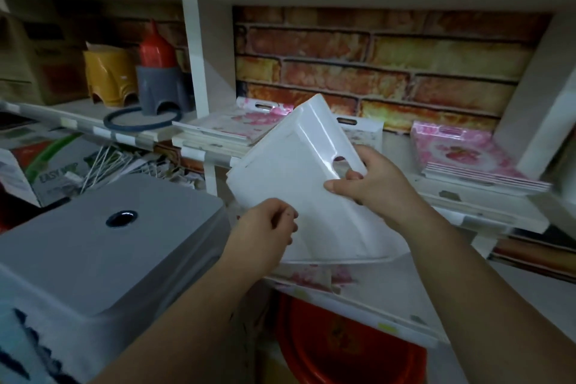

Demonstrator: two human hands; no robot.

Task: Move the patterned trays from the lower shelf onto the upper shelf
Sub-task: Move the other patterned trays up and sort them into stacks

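Note:
I hold a tray (299, 171) tilted in mid-air with its white underside toward me and a handle slot near its right edge. My left hand (265, 227) grips its lower left corner. My right hand (371, 184) grips the right edge at the slot. On the upper shelf (480, 206) behind it lie a stack of pink floral trays (237, 128) at left, another tray (364, 131) partly hidden in the middle, and a pink stack (461, 153) at right. A floral tray (314, 277) lies on the lower shelf (389, 318) under my hands.
A grey plastic stool (103, 246) stands at lower left. Yellow (109, 75) and grey (162, 87) stools with a red bottle (156, 47) sit on the left shelf. Brick-pattern paper (389, 65) backs the shelf. A red basin (349, 352) sits below.

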